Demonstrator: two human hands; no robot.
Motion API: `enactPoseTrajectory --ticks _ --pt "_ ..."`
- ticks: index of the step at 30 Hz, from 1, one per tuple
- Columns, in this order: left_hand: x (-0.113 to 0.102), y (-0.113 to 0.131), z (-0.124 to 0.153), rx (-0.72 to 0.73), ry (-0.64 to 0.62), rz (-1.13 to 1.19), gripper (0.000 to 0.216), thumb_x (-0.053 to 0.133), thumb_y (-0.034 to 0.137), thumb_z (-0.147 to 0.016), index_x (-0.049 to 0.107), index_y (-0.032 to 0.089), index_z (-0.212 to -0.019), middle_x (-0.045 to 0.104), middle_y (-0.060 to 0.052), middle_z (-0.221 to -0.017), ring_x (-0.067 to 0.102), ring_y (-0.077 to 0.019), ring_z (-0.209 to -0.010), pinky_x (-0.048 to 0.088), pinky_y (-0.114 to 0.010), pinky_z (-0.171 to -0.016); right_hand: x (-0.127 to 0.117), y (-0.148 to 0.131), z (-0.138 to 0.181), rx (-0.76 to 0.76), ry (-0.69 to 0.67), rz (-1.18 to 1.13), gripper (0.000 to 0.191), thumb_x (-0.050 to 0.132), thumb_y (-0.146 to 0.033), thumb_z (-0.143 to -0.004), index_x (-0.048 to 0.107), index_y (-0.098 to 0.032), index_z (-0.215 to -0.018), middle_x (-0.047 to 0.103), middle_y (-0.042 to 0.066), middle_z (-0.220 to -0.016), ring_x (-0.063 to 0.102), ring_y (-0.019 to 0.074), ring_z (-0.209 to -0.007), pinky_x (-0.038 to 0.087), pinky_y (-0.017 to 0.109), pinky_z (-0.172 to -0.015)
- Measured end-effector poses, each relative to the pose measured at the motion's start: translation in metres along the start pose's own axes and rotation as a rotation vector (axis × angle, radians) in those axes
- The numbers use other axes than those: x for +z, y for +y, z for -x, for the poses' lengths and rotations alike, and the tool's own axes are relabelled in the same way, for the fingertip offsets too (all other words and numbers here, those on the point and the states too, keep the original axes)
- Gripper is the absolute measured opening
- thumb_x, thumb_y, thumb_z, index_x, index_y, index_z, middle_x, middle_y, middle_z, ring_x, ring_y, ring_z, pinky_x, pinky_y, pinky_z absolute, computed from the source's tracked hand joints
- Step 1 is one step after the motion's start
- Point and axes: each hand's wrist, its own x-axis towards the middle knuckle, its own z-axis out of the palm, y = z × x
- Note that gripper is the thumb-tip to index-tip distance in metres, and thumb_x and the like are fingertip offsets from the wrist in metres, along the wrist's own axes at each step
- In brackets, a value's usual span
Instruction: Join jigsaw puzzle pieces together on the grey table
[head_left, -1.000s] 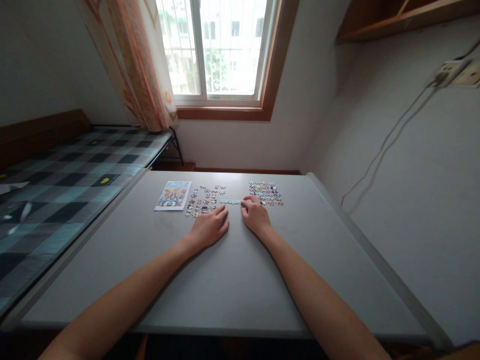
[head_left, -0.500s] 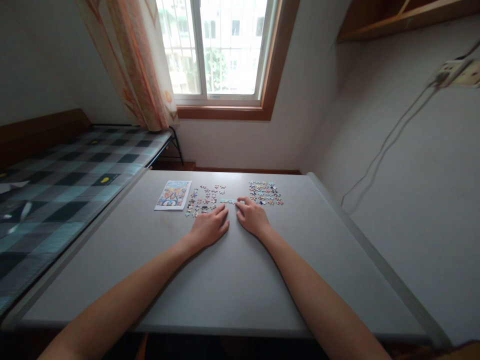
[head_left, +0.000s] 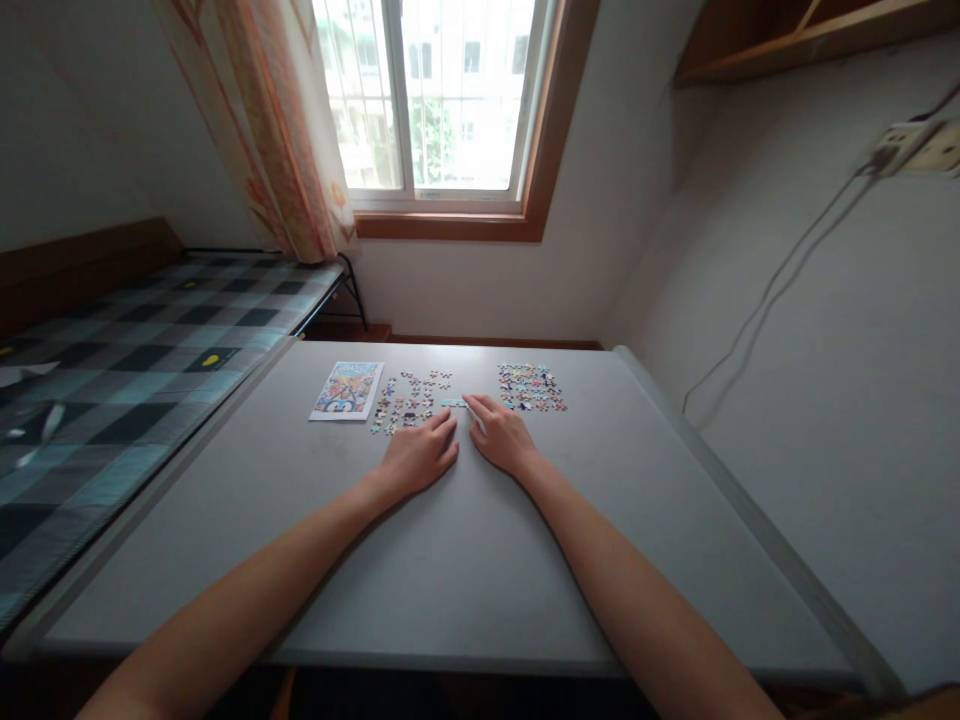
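Note:
Both of my hands rest on a grey table point(head_left: 465, 560). My left hand point(head_left: 418, 455) lies flat, palm down, fingers together, just below a loose spread of puzzle pieces point(head_left: 409, 400). My right hand point(head_left: 501, 436) lies beside it with its fingers stretched forward, fingertips touching a short row of joined light-blue pieces point(head_left: 454, 403). A second, denser patch of puzzle pieces point(head_left: 531, 386) lies just right of that hand. A colourful picture card point(head_left: 347, 389) lies to the left of the pieces.
A bed with a checked cover point(head_left: 127, 370) runs along the table's left edge. Behind the table are a window point(head_left: 435, 100) and a curtain point(head_left: 277, 130). A wall with a hanging cable point(head_left: 780, 280) closes off the right side.
My right hand has slid left along the row of light-blue pieces, covering more of it. My left hand has stayed where it was.

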Motion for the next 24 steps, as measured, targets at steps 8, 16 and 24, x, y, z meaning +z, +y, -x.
enactPoseTrajectory --ticks 8,16,24 --pt "0.0011 0.0001 -0.0009 0.006 0.012 0.006 0.045 0.036 0.041 -0.09 0.047 0.025 -0.131 0.044 -0.004 -0.141 0.064 -0.0219 -0.095 0.05 -0.033 -0.08 0.0016 -0.0045 -0.0041 -0.066 -0.118 0.039 0.056 0.039 -0.017 -0.084 0.035 -0.014 -0.139 0.05 0.01 -0.135 0.05 0.0212 -0.114 0.036 0.033 -0.099" --pt "0.0007 -0.0001 -0.0001 0.0 0.004 -0.001 0.044 0.036 0.041 -0.09 0.047 0.026 -0.13 0.043 -0.003 -0.142 0.064 -0.0211 -0.094 0.05 -0.032 -0.081 0.0029 -0.0049 -0.0023 -0.05 -0.072 0.013 0.054 0.041 -0.018 -0.084 0.038 -0.017 -0.138 0.053 0.008 -0.131 0.053 0.0201 -0.111 0.037 0.031 -0.096" --pt "0.001 -0.0007 -0.0001 0.002 0.004 -0.03 0.041 0.035 0.042 -0.09 0.048 0.027 -0.126 0.04 -0.003 -0.144 0.065 -0.0215 -0.091 0.051 -0.034 -0.077 0.0 -0.0009 0.0009 0.255 0.105 0.031 0.034 0.04 -0.021 -0.087 0.06 -0.022 -0.114 0.061 0.006 -0.109 0.061 0.0169 -0.089 0.045 0.025 -0.079"
